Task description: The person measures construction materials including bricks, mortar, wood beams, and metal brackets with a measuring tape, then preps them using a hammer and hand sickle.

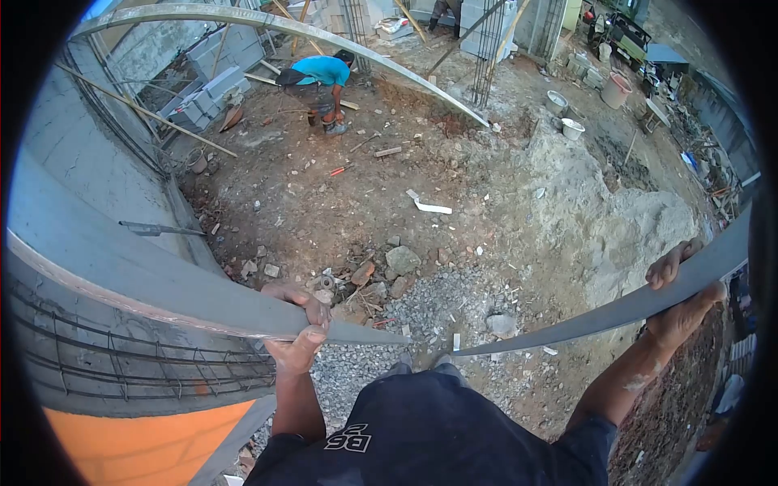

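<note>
My left hand (298,326) is closed round the edges of a long grey board (162,285), which runs from close by at the left down to the ground at my feet. A second long grey board (579,318) slopes in from the right, and my right hand (679,296) grips it with fingers over one edge and the thumb side at the other. Both boards narrow away from me, their lower ends close together by my shoes (444,364). Grey gravel (344,377) lies around these ends.
A person in a blue shirt (324,70) bends over the dirt ahead. A long pale beam (267,19) crosses the top. Rebar (121,356) lies at the left above an orange panel (154,437). Stones (403,260), a white strip (428,206), buckets (572,128) and a sand heap (592,219) are around.
</note>
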{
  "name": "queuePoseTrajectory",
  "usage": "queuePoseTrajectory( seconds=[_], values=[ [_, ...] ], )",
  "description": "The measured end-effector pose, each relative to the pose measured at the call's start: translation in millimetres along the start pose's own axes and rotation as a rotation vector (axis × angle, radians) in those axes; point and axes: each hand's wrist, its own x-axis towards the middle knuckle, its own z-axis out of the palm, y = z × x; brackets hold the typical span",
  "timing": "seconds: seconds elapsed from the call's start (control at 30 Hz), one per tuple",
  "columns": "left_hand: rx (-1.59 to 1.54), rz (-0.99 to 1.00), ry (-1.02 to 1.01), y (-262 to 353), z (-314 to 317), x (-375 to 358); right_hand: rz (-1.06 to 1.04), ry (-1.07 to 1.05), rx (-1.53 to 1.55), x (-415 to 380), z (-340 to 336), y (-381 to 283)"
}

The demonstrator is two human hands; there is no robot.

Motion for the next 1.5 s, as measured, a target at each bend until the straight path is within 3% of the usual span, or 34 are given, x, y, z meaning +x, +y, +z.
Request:
queuePoseTrajectory(
  seconds=[0.37,1.5],
  values=[
    [0.01,0.064,0.021,9.0,-18.2,-17.8,-0.043,0.168,-0.034,-10.2,19.7,30.4],
    [-0.055,0.097,0.133,17.9,-30.5,-33.0,-0.126,0.059,0.039,-26.2,20.1,33.1]
  ],
)
